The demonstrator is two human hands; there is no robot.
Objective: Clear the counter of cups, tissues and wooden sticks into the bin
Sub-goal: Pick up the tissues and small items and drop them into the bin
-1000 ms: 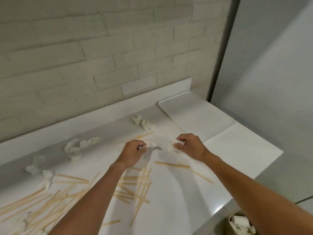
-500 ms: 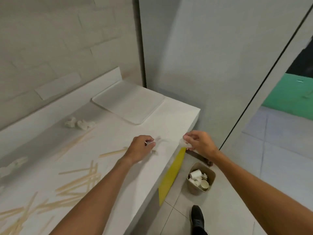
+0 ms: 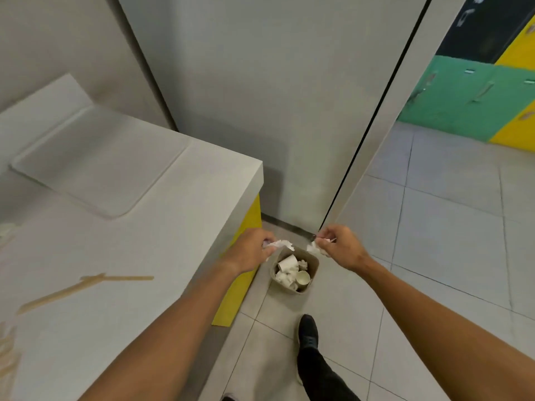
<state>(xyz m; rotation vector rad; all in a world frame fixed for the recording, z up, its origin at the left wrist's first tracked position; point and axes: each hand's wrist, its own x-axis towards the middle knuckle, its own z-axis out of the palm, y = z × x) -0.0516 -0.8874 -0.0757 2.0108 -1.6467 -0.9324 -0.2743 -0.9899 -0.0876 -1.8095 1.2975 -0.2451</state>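
The fingers [image 3: 268, 248] of the left hand [image 3: 251, 250] are curled together and pinch a crumpled white tissue [image 3: 279, 243], which sticks out past the fingertips just above the near-left rim of the bin [image 3: 315, 265]. The fingers [image 3: 323, 241] of the right hand [image 3: 339, 248] are likewise drawn in and clamped on a second tissue wad [image 3: 313, 249], held above the bin's upper right rim. The two hands are apart, one on either side of the bin's mouth, both forearms reaching out from the lower edge of the view. The bin is a small tan tub standing on the tiled floor [image 3: 434, 241]; inside it lie paper cups [image 3: 288, 262] and more crumpled tissues [image 3: 282, 276]. Left of the bin stands the white counter [image 3: 162, 227] with its yellow side panel [image 3: 231, 299]; the left wrist lies over the counter's corner. Wooden sticks [image 3: 86, 287] lie on the counter well to the left of the bin, and farther left and back lies a flat white tray [image 3: 95, 163]. Below the bin, a black shoe [image 3: 308, 331] is on the floor.
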